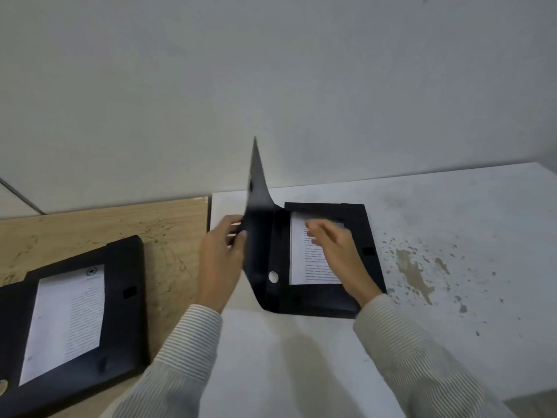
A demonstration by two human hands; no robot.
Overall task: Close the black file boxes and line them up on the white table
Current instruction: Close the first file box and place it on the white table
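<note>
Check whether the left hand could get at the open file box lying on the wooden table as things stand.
Probably yes, once freed. The left hand is gripping the raised lid of the file box on the white table. The open file box on the wooden table lies just to its left, with nothing between them.

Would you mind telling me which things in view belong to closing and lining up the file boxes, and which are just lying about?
Part of the job:
- open black file box on the white table, its lid raised by the left hand
- right hand on its printed sheet
- second open black file box
- white table

Lying about:
- scuffed wooden table
</note>
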